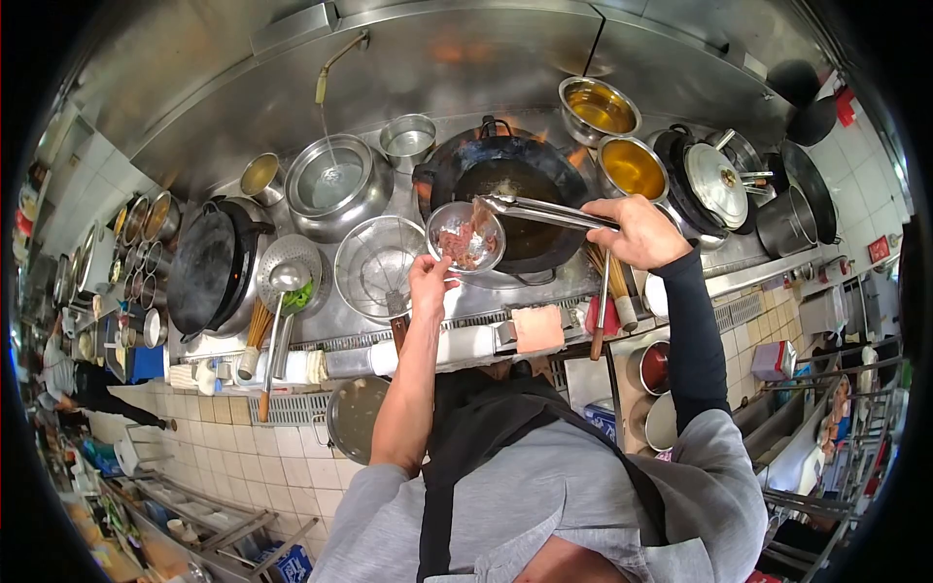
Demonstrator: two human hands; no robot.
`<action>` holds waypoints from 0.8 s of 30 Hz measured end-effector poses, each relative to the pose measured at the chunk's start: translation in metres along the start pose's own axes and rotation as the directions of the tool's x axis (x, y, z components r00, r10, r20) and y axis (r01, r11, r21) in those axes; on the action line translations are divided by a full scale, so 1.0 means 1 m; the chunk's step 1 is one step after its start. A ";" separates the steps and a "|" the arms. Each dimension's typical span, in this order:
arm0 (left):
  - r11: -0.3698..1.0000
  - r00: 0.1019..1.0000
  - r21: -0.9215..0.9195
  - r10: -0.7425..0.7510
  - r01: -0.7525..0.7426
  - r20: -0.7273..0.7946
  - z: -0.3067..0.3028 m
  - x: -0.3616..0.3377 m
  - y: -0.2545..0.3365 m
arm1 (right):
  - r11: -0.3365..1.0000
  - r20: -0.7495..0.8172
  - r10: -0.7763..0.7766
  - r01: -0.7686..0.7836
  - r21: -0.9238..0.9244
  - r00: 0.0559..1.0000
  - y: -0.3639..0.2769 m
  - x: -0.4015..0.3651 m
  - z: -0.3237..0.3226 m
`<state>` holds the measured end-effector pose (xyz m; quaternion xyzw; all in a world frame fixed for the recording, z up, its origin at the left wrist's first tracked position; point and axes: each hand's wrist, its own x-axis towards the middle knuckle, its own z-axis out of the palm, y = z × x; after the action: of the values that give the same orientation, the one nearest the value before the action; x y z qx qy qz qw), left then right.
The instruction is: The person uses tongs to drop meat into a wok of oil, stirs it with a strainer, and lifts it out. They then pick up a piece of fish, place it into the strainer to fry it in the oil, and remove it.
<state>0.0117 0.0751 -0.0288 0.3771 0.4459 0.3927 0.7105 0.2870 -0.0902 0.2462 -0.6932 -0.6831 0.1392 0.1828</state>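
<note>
My left hand grips the near rim of a small metal bowl holding pieces of reddish meat. In my right hand are long metal tongs, whose tips reach over the far right side of the bowl, with some meat at or just below them. The bowl overlaps the near left edge of a large black wok with dark liquid in it. Flames show around the wok's far side. A wire strainer lies just left of the bowl.
Two bowls of yellow liquid stand right of the wok. Further left are a water pot under a running tap, a perforated ladle with greens, and another dark wok. A lidded pot sits at right. Another person is far left.
</note>
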 end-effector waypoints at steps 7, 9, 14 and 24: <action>0.997 1.000 -0.072 0.029 -0.030 -0.004 0.012 0.006 0.003 | 1.000 0.055 -0.002 0.001 0.015 0.999 0.003 0.006 0.013; 0.998 0.999 -0.054 0.035 -0.035 0.004 0.017 0.008 0.003 | 0.991 0.149 -0.023 0.042 -0.127 0.989 0.016 0.009 0.028; 0.999 1.000 -0.039 0.011 -0.010 0.022 0.018 0.008 -0.004 | 0.998 0.057 -0.025 0.028 -0.063 0.998 0.010 0.007 0.010; 0.999 1.000 -0.035 0.005 -0.005 0.008 0.013 0.006 -0.005 | 0.998 0.044 -0.031 0.034 -0.061 0.999 0.013 0.005 0.007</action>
<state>0.0269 0.0760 -0.0314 0.3674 0.4353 0.4007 0.7176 0.2957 -0.0845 0.2349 -0.6842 -0.7021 0.1297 0.1487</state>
